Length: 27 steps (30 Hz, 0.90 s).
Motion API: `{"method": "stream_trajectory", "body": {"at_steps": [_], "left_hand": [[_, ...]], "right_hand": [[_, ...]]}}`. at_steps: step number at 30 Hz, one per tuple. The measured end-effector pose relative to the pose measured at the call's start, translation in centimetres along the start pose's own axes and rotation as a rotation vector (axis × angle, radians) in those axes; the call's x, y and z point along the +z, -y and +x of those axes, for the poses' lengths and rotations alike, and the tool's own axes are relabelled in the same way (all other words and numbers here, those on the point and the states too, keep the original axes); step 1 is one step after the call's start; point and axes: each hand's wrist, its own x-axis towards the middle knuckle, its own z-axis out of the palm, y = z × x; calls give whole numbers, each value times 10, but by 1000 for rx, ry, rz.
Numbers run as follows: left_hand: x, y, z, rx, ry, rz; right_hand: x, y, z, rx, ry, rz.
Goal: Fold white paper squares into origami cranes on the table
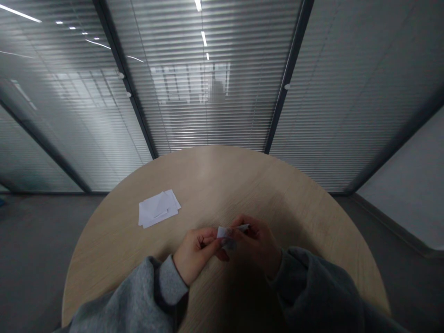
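Both hands meet over the near middle of the round wooden table [222, 185]. Between them is a small piece of folded white paper [222, 232]. My left hand [197, 249] pinches its left end between thumb and fingers. On the other side, my right hand [255, 243] is closed on the right part, where a narrow edge of the paper sticks out by the fingers. The fingers hide much of the paper, so its full shape cannot be made out. A few loose sheets of white paper [152, 212] lie overlapping on the table, to the left and beyond my left hand.
The table's curved far edge lies close to glass partitions with blinds [215, 115] and dark frames. A white wall [412, 185] stands to the right. Grey floor [34, 245] shows on either side of the table.
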Motion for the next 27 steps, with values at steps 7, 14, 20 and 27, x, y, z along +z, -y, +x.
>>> {"method": "stream_trajectory", "body": {"at_steps": [7,14,20,27], "left_hand": [[0,1,1,-22,-28,-53],[-2,0,2,-42,-73,-102],[-2,-2,3,-41,-141,-114],[-4,-3,3,-8,-202,-111]], "right_hand": [[-3,3,3,-29,-99,-69],[-3,4,2,-17,-124,-63],[-3,4,4,10,-143,44],[-3,0,6,45,-28,77]]}}
